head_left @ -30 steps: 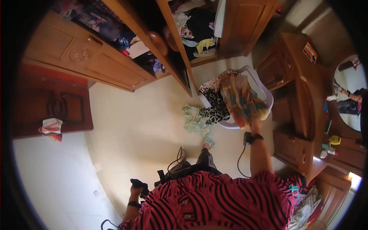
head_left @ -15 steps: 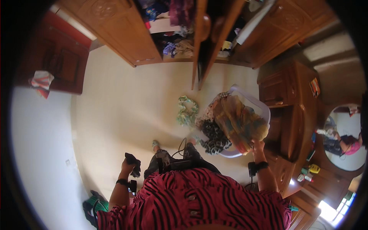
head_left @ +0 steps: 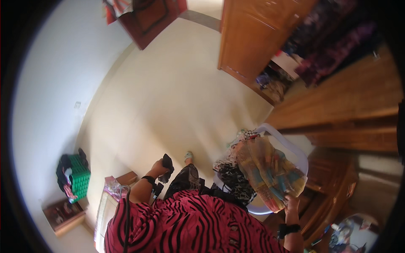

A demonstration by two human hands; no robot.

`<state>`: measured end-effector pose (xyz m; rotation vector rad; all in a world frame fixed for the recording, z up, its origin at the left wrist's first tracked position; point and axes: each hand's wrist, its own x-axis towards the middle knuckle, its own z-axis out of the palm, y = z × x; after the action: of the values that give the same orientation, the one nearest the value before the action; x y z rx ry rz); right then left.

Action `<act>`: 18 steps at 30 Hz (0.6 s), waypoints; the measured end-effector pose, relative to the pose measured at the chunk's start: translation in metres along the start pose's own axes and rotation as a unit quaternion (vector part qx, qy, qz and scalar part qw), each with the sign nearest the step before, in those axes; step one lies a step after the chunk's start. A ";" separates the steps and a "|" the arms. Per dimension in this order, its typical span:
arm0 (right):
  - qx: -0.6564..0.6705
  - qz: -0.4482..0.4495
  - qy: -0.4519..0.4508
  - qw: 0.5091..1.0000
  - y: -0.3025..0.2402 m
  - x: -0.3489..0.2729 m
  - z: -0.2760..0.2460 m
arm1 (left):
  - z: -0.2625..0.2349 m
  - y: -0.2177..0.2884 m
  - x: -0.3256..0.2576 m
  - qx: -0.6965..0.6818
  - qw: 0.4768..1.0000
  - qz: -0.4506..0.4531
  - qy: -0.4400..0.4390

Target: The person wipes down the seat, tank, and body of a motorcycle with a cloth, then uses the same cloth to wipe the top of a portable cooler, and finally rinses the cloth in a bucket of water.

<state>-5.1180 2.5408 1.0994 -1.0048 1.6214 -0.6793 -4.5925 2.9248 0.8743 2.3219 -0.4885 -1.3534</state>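
The checked cloth (head_left: 270, 170), yellow, brown and red, lies in the lower right of the frame, spread over the pale tub (head_left: 301, 159). Its near end comes down over the rim to the right hand (head_left: 291, 202) of the person. This hand is closed with the end of the cloth in it; whether the fingers also take the rim, I cannot tell. Beside the checked cloth, on its left, there is a black and white cloth (head_left: 237, 185), partly bulging at the tub's edge. The tub seems to be held up close to the body, but its bottom is hidden.

The left hand (head_left: 157, 169), left of the tub, is curled around a dark cloth (head_left: 167, 166), so it gives the tub no support.

To my judgement, the danger is in this one-sided hold. If the grip is mostly on cloth and not on rim, the tub could tilt and the heap slide out. The loose black and white cloth could also fall near the foot (head_left: 189, 157) and make the person slip. On the upper right the wardrobe door (head_left: 261, 42) stands open, and a turn made too wide could knock the tub on the furniture there.

Farther away, at the lower left, a green basket (head_left: 80, 179) stands near the white wall (head_left: 55, 101).
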 end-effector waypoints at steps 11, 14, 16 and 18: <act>-0.101 0.031 -0.142 0.984 -0.098 0.064 0.371 | -0.136 -0.134 -0.051 -0.235 0.950 -0.135 0.157; -0.159 0.061 -0.210 0.963 -0.114 0.128 0.461 | -0.139 -0.122 -0.058 -0.258 0.925 -0.186 0.208; -0.157 0.051 -0.254 0.953 -0.132 0.131 0.543 | -0.135 -0.129 -0.077 -0.267 0.908 -0.227 0.230; -0.122 0.039 -0.321 0.938 -0.094 0.164 0.587 | -0.092 -0.141 -0.122 -0.300 0.884 -0.242 0.264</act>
<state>-4.5429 2.3868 0.9364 -1.1804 1.1655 -0.0632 -4.5559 3.1204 0.9337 2.1798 0.6350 -0.8032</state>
